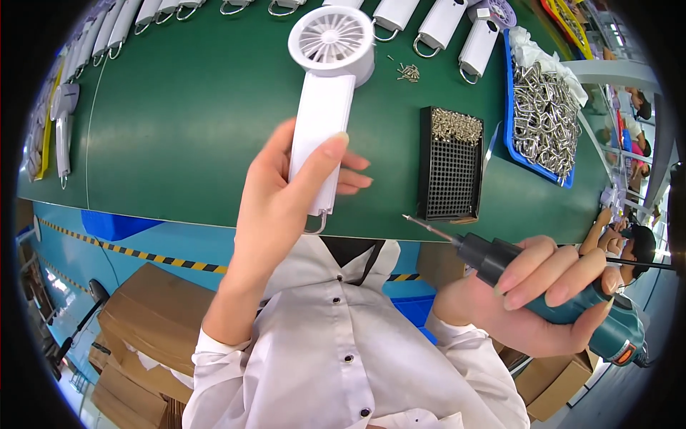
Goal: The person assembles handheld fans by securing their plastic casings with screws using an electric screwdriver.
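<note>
A white handheld fan [325, 107] with a round grille head lies in my left hand [279, 186], whose thumb and fingers wrap around its handle. A metal loop sticks out of the handle's near end. My right hand [543, 293] grips a teal and black electric screwdriver [493, 257], its thin bit pointing left, a little short of the fan and near the table's front edge. Between the two, on the table, stands a black screw tray [450, 171] with a grid of holes and small screws heaped at its far end. A few loose screws [409, 73] lie beyond it.
A blue bin [509, 107] full of metal loops stands at the right of the green table [179, 136]. Several white fan handles [439, 27] line the far edge. Cardboard boxes [153, 314] sit on the floor at the left. Other people [632, 243] are at the far right.
</note>
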The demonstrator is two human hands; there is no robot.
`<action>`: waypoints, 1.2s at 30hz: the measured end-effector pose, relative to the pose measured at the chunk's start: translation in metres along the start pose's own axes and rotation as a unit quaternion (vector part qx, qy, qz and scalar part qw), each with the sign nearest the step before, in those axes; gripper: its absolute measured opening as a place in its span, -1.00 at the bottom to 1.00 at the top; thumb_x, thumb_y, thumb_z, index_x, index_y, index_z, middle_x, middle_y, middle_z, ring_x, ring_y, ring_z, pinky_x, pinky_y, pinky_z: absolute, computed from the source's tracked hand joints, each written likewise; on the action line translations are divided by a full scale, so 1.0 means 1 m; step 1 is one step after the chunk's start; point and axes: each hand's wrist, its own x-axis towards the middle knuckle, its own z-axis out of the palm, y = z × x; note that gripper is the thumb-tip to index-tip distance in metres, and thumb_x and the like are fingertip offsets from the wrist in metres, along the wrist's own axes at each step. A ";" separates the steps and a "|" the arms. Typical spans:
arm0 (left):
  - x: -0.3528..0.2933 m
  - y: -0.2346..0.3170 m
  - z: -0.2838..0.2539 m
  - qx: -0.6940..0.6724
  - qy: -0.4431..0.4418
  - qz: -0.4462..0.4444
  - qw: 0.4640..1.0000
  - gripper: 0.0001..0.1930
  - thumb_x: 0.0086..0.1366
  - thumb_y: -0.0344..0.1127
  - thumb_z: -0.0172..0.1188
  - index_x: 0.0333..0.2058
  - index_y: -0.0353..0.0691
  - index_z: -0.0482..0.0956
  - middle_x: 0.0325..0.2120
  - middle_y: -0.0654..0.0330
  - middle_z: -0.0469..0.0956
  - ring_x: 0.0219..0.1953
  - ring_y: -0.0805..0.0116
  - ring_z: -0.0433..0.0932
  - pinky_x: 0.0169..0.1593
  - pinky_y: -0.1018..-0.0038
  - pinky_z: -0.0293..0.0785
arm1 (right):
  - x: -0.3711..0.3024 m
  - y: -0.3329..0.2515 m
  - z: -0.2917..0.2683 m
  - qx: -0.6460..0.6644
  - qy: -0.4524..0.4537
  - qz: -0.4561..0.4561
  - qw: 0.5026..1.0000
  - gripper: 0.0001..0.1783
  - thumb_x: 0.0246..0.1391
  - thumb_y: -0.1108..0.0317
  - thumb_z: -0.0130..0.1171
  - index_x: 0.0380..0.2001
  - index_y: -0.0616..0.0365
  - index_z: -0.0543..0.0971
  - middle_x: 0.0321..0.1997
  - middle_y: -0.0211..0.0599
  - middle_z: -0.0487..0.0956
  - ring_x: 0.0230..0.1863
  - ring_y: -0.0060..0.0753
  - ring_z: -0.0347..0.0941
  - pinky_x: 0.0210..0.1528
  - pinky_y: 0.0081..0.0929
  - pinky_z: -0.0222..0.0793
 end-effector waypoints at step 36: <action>-0.005 -0.045 0.020 -0.087 -0.055 0.054 0.993 -0.49 0.45 -0.29 -0.03 0.22 -0.35 -0.01 -0.05 0.04 0.41 -0.11 0.33 0.53 -0.09 0.43 0.45 | -0.021 0.043 0.030 -0.148 -0.117 0.052 0.981 -0.65 0.29 0.14 -0.08 -0.07 0.20 0.26 -0.54 -0.25 0.34 -0.80 -0.38 0.23 -0.77 -0.45 0.29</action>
